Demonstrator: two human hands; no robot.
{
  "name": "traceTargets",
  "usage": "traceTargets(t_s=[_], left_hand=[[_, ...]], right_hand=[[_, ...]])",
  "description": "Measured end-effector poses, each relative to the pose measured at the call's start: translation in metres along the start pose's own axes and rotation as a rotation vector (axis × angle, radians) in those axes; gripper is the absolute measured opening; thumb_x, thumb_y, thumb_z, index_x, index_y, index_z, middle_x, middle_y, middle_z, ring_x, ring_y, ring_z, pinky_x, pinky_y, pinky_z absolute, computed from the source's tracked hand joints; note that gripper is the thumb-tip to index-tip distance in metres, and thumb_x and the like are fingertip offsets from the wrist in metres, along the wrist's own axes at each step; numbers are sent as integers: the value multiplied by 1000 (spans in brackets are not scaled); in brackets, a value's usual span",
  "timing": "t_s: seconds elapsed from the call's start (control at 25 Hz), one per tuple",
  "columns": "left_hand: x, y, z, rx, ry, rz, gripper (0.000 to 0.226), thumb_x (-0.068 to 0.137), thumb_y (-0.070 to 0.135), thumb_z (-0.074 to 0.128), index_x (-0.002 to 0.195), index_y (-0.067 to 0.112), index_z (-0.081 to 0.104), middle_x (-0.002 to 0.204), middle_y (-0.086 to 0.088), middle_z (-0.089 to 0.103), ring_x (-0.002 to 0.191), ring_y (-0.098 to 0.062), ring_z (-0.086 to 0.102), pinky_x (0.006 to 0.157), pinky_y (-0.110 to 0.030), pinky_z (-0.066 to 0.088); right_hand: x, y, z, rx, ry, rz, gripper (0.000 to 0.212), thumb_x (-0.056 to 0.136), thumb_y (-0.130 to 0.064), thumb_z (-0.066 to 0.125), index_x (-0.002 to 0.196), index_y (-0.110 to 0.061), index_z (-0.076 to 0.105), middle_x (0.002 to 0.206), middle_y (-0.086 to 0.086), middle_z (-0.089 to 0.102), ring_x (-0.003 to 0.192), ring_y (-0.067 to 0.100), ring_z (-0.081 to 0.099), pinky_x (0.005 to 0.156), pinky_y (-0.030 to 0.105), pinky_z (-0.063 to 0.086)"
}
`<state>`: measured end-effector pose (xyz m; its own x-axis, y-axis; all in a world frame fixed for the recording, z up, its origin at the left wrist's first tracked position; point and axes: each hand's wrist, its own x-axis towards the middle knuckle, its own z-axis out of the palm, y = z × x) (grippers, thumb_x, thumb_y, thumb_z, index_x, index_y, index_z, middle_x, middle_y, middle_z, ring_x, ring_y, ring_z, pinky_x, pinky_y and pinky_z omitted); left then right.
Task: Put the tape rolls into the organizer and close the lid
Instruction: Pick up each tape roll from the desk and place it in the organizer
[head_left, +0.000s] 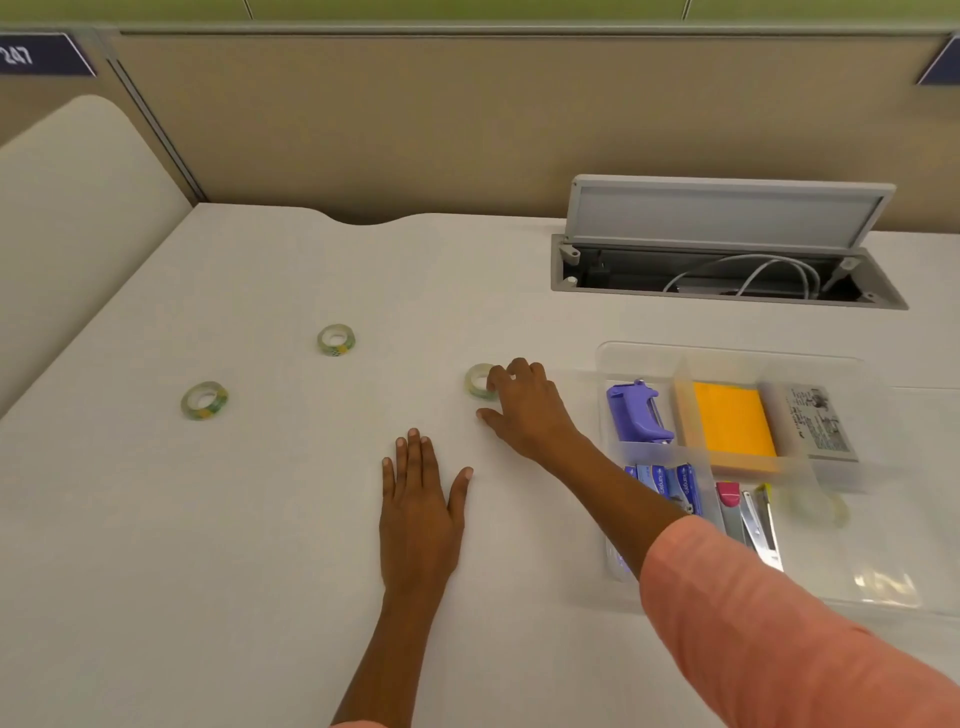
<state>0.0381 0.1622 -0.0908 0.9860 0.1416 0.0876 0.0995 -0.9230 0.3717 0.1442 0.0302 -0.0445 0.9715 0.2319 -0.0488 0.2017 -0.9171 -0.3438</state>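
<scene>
the right hand (524, 402) reached over the desk (260, 519), fingers spread and touching the nearest roll (477, 382), not clamped on it. the left hand (420, 512) lay flat, fingers apart. two more rolls (336, 340) (204, 400) lay further left. the organizer (737, 467) stood open at the right.

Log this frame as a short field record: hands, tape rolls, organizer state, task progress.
right hand: fingers on the nearest tape roll, grip not yet closed
left hand: flat on the desk, empty
other tape rolls: middle roll and far-left roll, both lying flat, untouched
organizer: clear, divided, holds stationery; one roll seems to be inside, blurred
lid: cannot tell
progress: three rolls out on the desk
</scene>
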Motion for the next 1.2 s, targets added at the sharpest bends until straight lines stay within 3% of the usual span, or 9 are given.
traceTargets(t_s=[0.32,0.48,0.64,0.76,0.96,1.08,1.2], left_hand=[[-3,1,-5,-114,-29,-31,73,84,56,12,143,13,8,156,-5,9,143,-15,-2,118,-31,1],[-14,16,-13,-193,-36,40,90,75,70,-8,143,14,7,156,-3,5,140,-11,-9,116,-27,-3],[-23,61,-19,-393,-78,42,72,82,58,18,143,24,3,156,5,-3,142,-12,-11,113,-27,-3],[-32,102,-22,-484,-90,153,65,84,54,25,139,34,-3,149,17,-10,137,-3,-15,111,-26,1],[-48,148,-14,-512,-177,284,63,90,45,33,134,36,-12,141,20,-16,132,0,-17,109,-23,1],[-61,161,-7,-512,-241,319,65,90,44,36,133,35,-12,150,12,-11,137,-5,-14,112,-25,-1],[-64,164,-2,-453,-286,310,74,87,48,35,142,21,-6,156,-1,-7,143,-14,-8,118,-39,17]], right_hand=[[-33,7,-3,98,51,13,27,83,-19,61,102,-2,53,110,16,58,102,31,51,79,39,45],[-50,13,-22,270,151,32,41,78,-19,68,113,-9,50,115,14,60,105,29,53,84,38,45],[-77,36,-55,485,325,119,56,73,-23,75,122,-17,48,117,8,62,102,21,56,84,30,44],[-110,74,-83,513,397,223,61,70,-25,78,123,-18,48,114,8,65,91,14,55,78,27,46],[-179,143,-113,442,525,363,59,70,-24,78,122,-14,52,111,10,65,85,16,55,76,32,47],[-216,173,-120,374,553,426,56,70,-20,79,119,-12,54,112,11,65,84,19,58,74,36,52],[-242,189,-117,321,543,449,46,68,-12,78,110,-12,59,109,12,67,84,24,62,75,47,55]])
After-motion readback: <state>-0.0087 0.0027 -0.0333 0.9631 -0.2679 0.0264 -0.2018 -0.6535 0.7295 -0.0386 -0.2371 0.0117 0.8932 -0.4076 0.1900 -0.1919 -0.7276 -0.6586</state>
